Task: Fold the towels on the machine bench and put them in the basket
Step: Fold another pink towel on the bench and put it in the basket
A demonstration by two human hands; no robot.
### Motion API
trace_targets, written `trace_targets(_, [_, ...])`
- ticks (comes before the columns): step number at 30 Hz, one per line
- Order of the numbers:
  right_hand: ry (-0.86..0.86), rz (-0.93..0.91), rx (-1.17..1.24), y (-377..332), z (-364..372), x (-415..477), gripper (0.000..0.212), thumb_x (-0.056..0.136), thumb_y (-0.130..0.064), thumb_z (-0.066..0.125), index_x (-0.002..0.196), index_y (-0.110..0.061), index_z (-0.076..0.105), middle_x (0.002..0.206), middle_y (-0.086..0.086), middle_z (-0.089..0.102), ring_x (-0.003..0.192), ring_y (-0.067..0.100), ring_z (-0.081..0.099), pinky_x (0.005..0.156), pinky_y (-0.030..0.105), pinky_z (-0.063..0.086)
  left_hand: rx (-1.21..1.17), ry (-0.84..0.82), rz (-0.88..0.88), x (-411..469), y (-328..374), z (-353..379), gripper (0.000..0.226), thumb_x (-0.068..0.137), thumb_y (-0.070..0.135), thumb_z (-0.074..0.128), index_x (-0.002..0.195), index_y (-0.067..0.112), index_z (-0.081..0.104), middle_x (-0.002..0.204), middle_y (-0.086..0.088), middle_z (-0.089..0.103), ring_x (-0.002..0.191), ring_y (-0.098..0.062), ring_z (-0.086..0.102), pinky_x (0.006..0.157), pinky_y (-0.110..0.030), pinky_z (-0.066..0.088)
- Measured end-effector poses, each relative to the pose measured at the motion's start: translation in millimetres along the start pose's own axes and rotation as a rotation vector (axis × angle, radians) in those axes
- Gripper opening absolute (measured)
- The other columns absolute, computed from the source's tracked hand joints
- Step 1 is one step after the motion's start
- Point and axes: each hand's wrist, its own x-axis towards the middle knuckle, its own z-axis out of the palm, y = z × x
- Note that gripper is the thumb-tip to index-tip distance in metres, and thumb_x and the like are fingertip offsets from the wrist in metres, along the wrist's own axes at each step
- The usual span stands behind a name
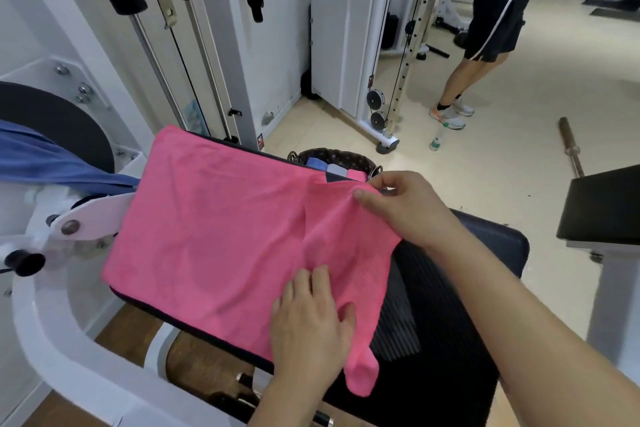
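The pink towel lies spread over the bench, covering most of the pad. Its near right corner spills off the edge and hangs down in a loose tail.

The left hand lies flat on the near right part of the cloth, fingers straight and a little apart. I'd say it is there to pin the towel so it won't slide. The right hand pinches the far right edge between thumb and fingers and lifts it into a small ridge. That looks like the start of a first fold, with the raised edge to be carried leftward over the rest.

The basket sits just past the bench's far edge, handy for a drop-in. Folded pieces in blue, grey and pink show inside, but the pink towel and the right hand cover its near side, so how full it is I can't tell. A blue towel is draped over the machine on the left, cut off by the frame, and most likely waits its turn.

On the far right a person stands, seen only from the waist down. A bottle and a bar lie on the floor nearby. Whether the left thumb tucks under the cloth is hard to make out.
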Motion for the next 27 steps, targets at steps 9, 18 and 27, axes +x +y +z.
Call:
trace_targets(9, [-0.115, -0.098, -0.696, 30.1, -83.8, 10.7, 0.011, 0.089, -0.032, 0.062, 0.091, -0.022, 0.067, 0.082, -0.006, 0.062, 0.074, 0.01, 0.057, 0.061, 0.025, 0.042, -0.268, 0.027, 0.233, -45.2, 58.6, 20.1, 0.021, 0.073, 0.05, 0.055, 0.088, 0.034, 0.055, 0.075, 0.014, 0.055, 0.058, -0.007, 0.057, 0.043, -0.024, 0.047])
trace_targets(18, [-0.098, -0.246, -0.678, 83.6, -99.6, 11.6, 0.008, 0.089, -0.036, 0.061, 0.091, -0.028, 0.058, 0.085, -0.007, 0.063, 0.082, 0.018, 0.057, 0.07, 0.033, 0.047, -0.043, 0.019, 0.093, -76.0, 80.1, 56.2, 0.022, 0.072, 0.045, 0.049, 0.08, 0.026, 0.055, 0.07, 0.009, 0.051, 0.059, -0.011, 0.056, 0.035, -0.023, 0.037])
trace_targets(27, [-0.178, -0.295, -0.642, 92.4, -107.4, 12.9, 0.02, 0.084, -0.009, 0.055, 0.085, -0.029, 0.055, 0.075, -0.013, 0.053, 0.079, 0.018, 0.052, 0.066, 0.032, 0.041, -0.037, 0.013, -0.059, -98.0, 99.1, 67.2, 0.019, 0.075, 0.035, 0.048, 0.065, 0.02, 0.053, 0.066, 0.007, 0.048, 0.06, -0.012, 0.054, 0.043, -0.024, 0.045])
